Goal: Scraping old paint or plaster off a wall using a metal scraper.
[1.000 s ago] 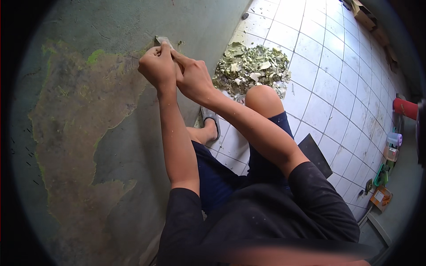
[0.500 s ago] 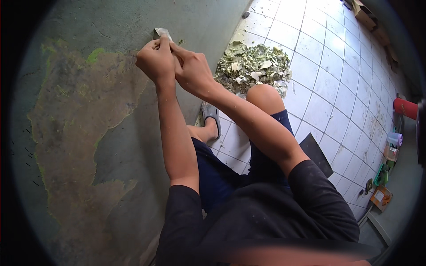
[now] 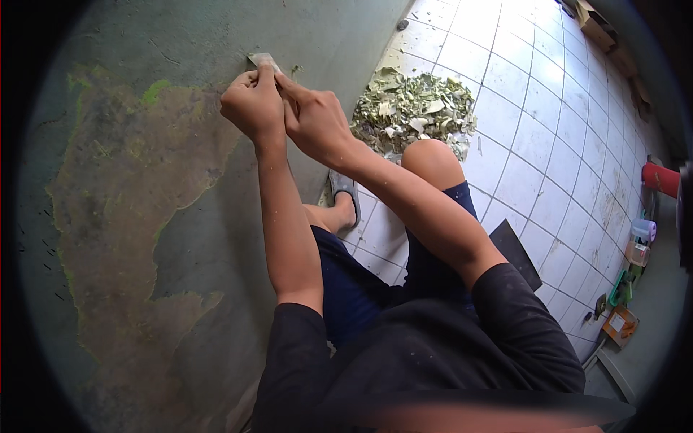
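Both my hands press a flat metal scraper blade (image 3: 261,60) against a grey-green painted wall (image 3: 144,238). My left hand (image 3: 251,107) is closed around the tool's lower part, and my right hand (image 3: 314,123) lies over it with the forefinger stretched along the blade. The handle is hidden inside the fists. Left of the hands spreads a large brown patch (image 3: 130,187) where the paint is gone, edged with bright green flecks. I am squatting, one bare knee (image 3: 431,160) raised.
A heap of pale green paint flakes (image 3: 415,108) lies on the white tiled floor (image 3: 534,108) by the wall's foot. A grey sandal (image 3: 345,189) is on my foot. A dark flat board (image 3: 516,252) lies behind me. A red object (image 3: 660,178), bottles and boxes stand at the right.
Both hands with the scraper have slid slightly up the wall; the rest looks the same.
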